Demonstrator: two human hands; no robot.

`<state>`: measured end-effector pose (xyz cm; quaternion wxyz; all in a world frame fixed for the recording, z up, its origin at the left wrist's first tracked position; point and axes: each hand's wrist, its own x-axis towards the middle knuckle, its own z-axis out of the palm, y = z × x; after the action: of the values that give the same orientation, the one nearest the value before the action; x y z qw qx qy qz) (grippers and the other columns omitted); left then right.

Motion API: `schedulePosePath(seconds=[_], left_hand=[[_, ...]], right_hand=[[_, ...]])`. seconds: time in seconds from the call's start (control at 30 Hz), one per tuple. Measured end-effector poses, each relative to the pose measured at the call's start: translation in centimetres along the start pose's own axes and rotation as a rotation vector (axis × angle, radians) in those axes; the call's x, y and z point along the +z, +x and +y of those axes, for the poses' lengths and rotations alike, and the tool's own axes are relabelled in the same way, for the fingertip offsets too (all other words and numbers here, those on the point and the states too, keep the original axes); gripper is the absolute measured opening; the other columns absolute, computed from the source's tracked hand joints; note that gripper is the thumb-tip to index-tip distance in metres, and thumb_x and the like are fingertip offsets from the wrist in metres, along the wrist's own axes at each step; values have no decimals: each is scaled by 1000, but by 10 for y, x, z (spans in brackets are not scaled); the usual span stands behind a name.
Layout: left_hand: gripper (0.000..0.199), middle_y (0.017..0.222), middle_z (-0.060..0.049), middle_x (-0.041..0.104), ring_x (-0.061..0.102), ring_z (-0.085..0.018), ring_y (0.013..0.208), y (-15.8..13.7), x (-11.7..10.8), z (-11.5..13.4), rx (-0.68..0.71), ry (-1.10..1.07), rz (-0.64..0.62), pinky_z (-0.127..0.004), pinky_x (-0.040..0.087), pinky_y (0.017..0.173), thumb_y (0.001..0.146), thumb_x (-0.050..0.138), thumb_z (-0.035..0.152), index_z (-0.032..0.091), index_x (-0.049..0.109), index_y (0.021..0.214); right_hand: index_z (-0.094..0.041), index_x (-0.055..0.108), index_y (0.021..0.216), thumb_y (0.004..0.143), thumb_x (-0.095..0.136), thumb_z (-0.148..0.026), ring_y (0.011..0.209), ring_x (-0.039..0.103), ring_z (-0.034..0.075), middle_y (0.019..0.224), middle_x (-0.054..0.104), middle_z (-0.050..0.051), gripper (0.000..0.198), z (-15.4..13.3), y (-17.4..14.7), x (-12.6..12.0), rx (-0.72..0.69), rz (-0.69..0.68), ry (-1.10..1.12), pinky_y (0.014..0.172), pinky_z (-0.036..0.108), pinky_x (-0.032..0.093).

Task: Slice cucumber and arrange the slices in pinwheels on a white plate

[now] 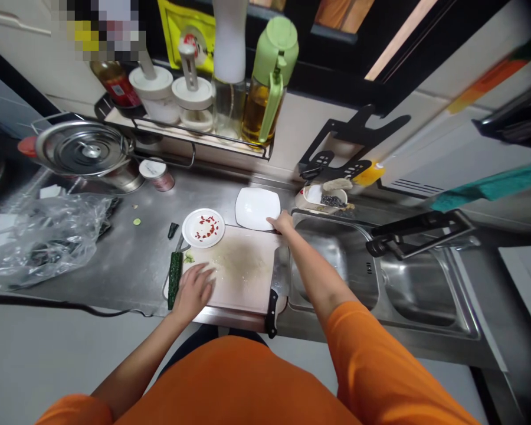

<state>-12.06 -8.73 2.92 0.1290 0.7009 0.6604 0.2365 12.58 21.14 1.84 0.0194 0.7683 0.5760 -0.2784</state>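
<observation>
My right hand [283,223] pinches the near right corner of a white square plate [257,208] behind the cutting board. Fingers spread, my left hand [196,290] hovers over or rests on the left part of the pale cutting board [243,277]; I cannot tell if it touches. Left of that hand lies a dark green cucumber [175,277] along the board's edge. A white round dish [189,228] with small red chopped pieces sits at the board's far left corner. A cleaver [282,268] with a black handle lies along the board's right side.
A double steel sink [371,236] is on the right. At the left are a clear plastic bag [62,230], a lidded steel pot [88,150] and a small jar [157,175]. A wall rack [194,136] holds an oil bottle [268,82] and seasoning jars.
</observation>
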Motion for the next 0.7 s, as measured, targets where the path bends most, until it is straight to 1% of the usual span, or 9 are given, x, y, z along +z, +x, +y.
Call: schedulePosePath(seconds=[0.07,0.17,0.23,0.3,0.37,0.43,0.5,0.57,0.7], left_hand=[[33,122,-14,48,44,-28,118,3,-7,-6,-173,65,79,-45,37,101,85,50,27,18,55,116],[43,120,-18,44,41,-33,117,9,-15,-16,-480,178,157,-50,37,97,81,55,31,13,51,120],[51,119,-19,42,39,-35,117,12,-17,-23,-651,236,154,-52,36,95,78,58,34,11,47,123],[57,118,-19,43,40,-36,117,13,-19,-30,-767,262,120,-52,37,94,77,59,37,9,44,125],[59,116,-19,46,44,-35,115,13,-18,-35,-813,236,70,-50,39,92,78,58,40,8,42,126],[57,114,-19,50,49,-34,112,12,-17,-39,-811,180,20,-47,42,91,80,55,41,9,41,126],[56,114,-18,53,52,-32,111,10,-16,-41,-791,137,-18,-45,44,90,81,55,42,11,41,126],[56,115,-19,54,54,-32,110,8,-17,-41,-770,123,-35,-45,44,90,81,55,42,11,41,125],[55,116,-19,56,56,-31,109,4,-24,-34,-697,100,-52,-44,46,89,82,53,40,11,40,126]], right_hand=[[-8,48,121,72,71,-48,103,59,26,113,62,19,67,8,-6,-7,-30,32,29,82,30,46],[-14,54,110,82,60,-49,91,60,22,100,65,10,46,38,-21,-22,-93,105,121,77,28,45],[-15,57,105,88,52,-42,89,60,20,96,65,10,32,68,-38,-31,-90,140,39,78,28,43],[-13,57,105,88,52,-31,96,57,23,103,62,15,25,97,-63,-34,-27,262,-143,80,30,40],[-12,56,108,88,52,-25,103,54,27,107,60,18,25,117,-95,-27,-23,311,-273,81,32,39],[-13,55,107,90,48,-27,97,57,26,98,63,16,23,125,-134,-11,-89,254,-305,77,30,39],[-16,53,108,93,46,-34,82,61,22,85,64,11,25,122,-172,11,-142,103,-276,69,28,39],[-17,51,108,91,49,-41,77,62,22,85,64,9,30,114,-206,32,-217,-14,-270,65,27,38],[-18,49,111,85,60,-42,89,62,25,98,62,13,36,104,-240,56,-246,-11,-318,68,29,41]])
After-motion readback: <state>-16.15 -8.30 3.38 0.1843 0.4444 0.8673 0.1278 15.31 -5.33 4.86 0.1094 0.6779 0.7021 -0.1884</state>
